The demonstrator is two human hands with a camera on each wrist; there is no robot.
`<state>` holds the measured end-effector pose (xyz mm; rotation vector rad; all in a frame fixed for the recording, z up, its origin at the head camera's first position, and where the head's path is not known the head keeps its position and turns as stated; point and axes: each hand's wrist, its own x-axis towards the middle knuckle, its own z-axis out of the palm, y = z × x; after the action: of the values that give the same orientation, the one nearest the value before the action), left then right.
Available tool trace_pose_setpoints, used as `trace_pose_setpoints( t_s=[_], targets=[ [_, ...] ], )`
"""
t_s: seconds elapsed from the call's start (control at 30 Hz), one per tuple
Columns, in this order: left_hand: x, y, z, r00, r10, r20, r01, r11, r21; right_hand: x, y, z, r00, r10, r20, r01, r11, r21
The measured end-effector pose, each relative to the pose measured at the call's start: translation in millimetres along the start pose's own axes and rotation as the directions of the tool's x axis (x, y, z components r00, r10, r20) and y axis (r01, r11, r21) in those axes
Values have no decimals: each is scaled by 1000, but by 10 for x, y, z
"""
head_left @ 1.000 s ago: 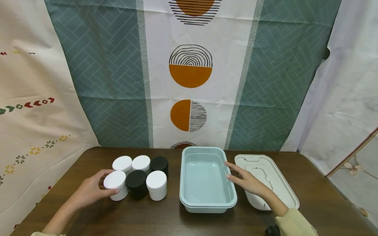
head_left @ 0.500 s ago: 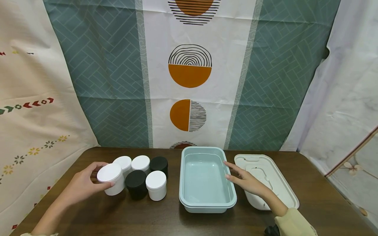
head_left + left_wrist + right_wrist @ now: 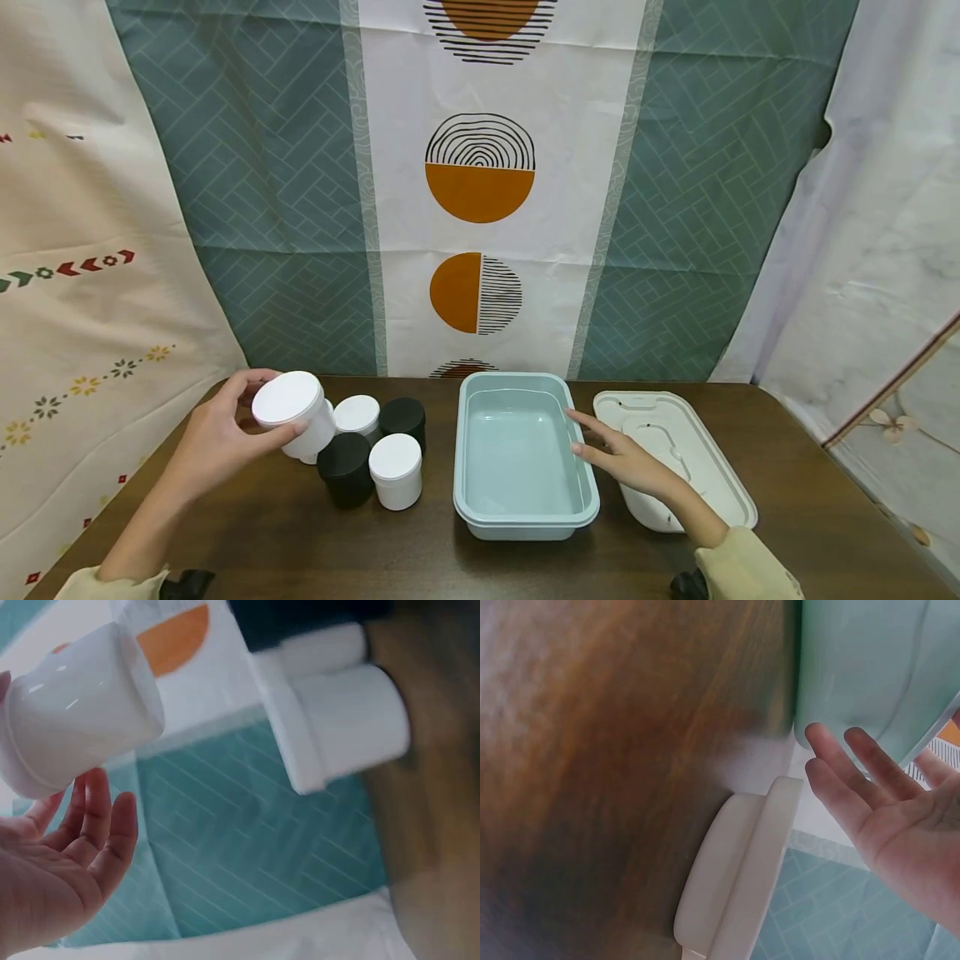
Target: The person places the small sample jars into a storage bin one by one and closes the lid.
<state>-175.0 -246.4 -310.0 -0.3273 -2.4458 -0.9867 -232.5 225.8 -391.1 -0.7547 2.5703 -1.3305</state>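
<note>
My left hand [image 3: 223,433] holds a white lidded jar [image 3: 294,414] between thumb and fingers, raised and slightly tilted over the jars at the left. In the left wrist view the same jar [image 3: 82,705] is off the table, with the fingers under its side. Below it a white jar is mostly hidden. Beside that stand another white jar [image 3: 357,417], two black jars [image 3: 347,471] and a front white jar [image 3: 396,472]. My right hand [image 3: 626,458] touches the right rim of a pale blue basin [image 3: 527,532], its fingers extended; in the right wrist view these fingers lie against the basin wall [image 3: 855,667].
To the right of the basin a white lid-like tray [image 3: 720,492] lies on the dark wooden table [image 3: 360,558], partly behind my right forearm. A patterned curtain [image 3: 480,167] hangs along the table's back edge. More cloth covers both sides.
The left hand has lifted the white jar from the front left of the group, first toward the left, then up and back. The right hand stays at the basin's rim.
</note>
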Motion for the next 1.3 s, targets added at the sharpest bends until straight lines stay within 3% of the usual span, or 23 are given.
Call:
trace_pose_setpoints(
  t_s=[0.27,0.5,0.8,1.13,1.3],
  targets=[
    [113,286,226,996,93,-11,-94,990,-108,7,7,-2,1000,24,2,-24,1000,-7],
    [175,468,487,994,105,10,-101,980,-174,10,-2,6,999,33,8,-33,999,-7],
    [209,672,865,987,127,96,-96,957,-275,4,-18,-2,999,37,-5,-37,999,3],
    [198,895,1322,958,199,209,-121,934,-335,10,-15,-2,999,47,-4,-47,999,15],
    [193,997,1552,927,222,303,-94,918,-385,7,-12,0,998,55,-5,-55,998,16]
  ],
)
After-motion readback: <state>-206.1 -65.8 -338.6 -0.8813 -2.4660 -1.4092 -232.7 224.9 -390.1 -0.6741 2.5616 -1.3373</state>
